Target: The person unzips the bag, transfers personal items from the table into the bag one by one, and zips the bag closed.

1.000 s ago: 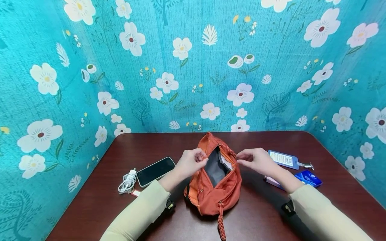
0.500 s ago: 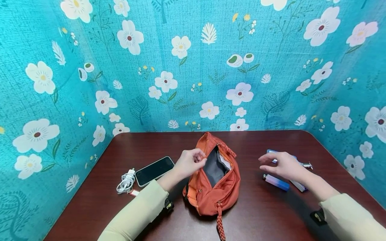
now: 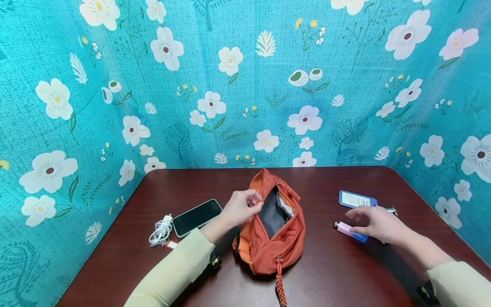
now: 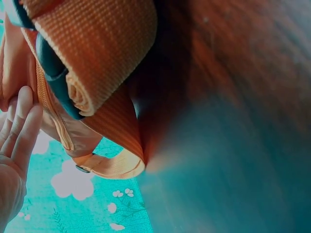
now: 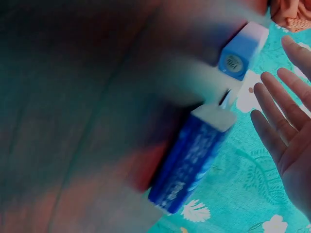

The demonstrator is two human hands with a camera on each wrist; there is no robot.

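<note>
An orange-red fabric bag (image 3: 285,251) lies on the table with its zip undone, showing a grey lining and something white inside. My left hand (image 3: 241,208) pinches the left edge of its opening; in the left wrist view the fingers (image 4: 22,121) lie against the fabric by the zip. Over on the right, my right hand (image 3: 377,222) is spread above a slim pink-to-blue block (image 3: 350,231) with a metal piece at one end. A shiny blue tissue packet (image 5: 189,160) shows near the right hand in the right wrist view, mostly hidden by that hand in the head view.
Behind the right hand lies a blue card holder (image 3: 356,198) with a metal clip. Left of the bag are a phone (image 3: 197,217), a coiled white charging cable (image 3: 161,232) and a small red-and-white item (image 3: 171,244). A flowered turquoise cloth (image 3: 245,85) encloses the dark table (image 3: 318,281).
My right hand has left the bag's right side and moved right and toward me, above the pink-to-blue block. The left hand stays at the bag's opening.
</note>
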